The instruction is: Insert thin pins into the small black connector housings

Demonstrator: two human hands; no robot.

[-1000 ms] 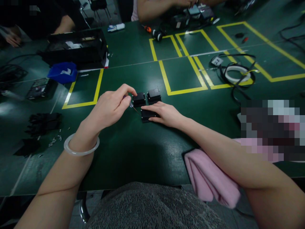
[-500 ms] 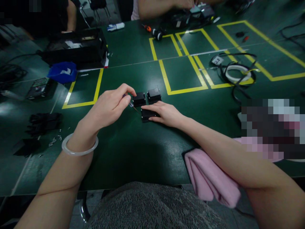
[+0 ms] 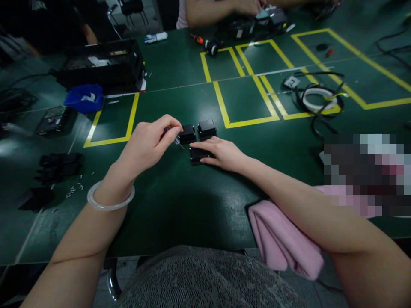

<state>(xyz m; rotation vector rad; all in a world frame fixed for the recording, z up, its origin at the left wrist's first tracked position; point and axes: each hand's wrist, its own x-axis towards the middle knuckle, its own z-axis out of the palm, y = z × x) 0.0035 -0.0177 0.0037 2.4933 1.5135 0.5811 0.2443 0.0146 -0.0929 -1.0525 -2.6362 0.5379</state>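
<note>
My left hand is closed around the handle of a screwdriver. Its thin shaft slants down to the left end of a small black box on the green table. My right hand grips that box from the right, thumb on the near side and fingers on the far side. Just beyond it, two similar black boxes, a left one and a right one, sit side by side with silvery screws at their ends. The exact spot where the screwdriver tip meets the box is too small to make out.
Loose screws and black parts lie at the left, below a blue bin and a long black case. A coiled cable lies at right. A pink cloth hangs at the near edge. Another person's arm works opposite.
My left hand has turned slightly around the screwdriver, and its wrist has shifted a little to the right. My right hand stays on the box. The arm opposite has moved slightly.
</note>
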